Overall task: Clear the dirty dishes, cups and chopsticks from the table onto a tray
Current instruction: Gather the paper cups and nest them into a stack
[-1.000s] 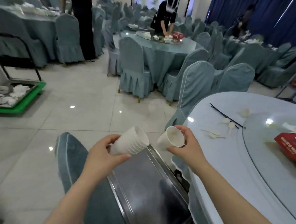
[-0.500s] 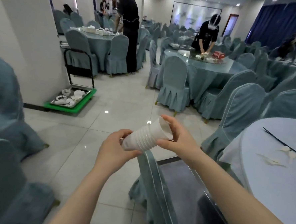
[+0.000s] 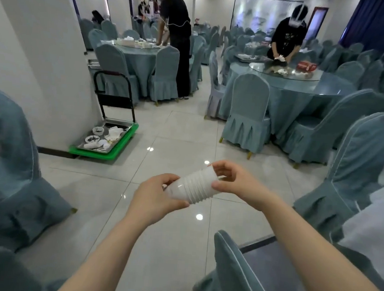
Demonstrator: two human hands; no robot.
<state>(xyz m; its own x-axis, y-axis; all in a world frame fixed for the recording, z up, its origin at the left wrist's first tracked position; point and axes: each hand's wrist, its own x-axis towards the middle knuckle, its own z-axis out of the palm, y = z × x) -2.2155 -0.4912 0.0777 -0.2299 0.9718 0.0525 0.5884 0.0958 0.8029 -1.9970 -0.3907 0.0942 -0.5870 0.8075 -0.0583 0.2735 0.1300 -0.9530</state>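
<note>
Left hand (image 3: 154, 199) grips the nested cup stack (image 3: 193, 187) — right hand (image 3: 236, 181) pinches its rim — stacking seems finished; next, onto the tray (image 3: 269, 258).

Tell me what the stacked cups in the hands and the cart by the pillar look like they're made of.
Stack of cups: thin white disposable plastic or paper, matte with a slight sheen; nested rims form tight ridges. Left hand holds the base, right hand holds the rim end.
Cart: glossy green deck, probably moulded plastic, with a black tubular handle, likely painted metal. Tray on it: reflective grey, probably stainless steel.
</note>
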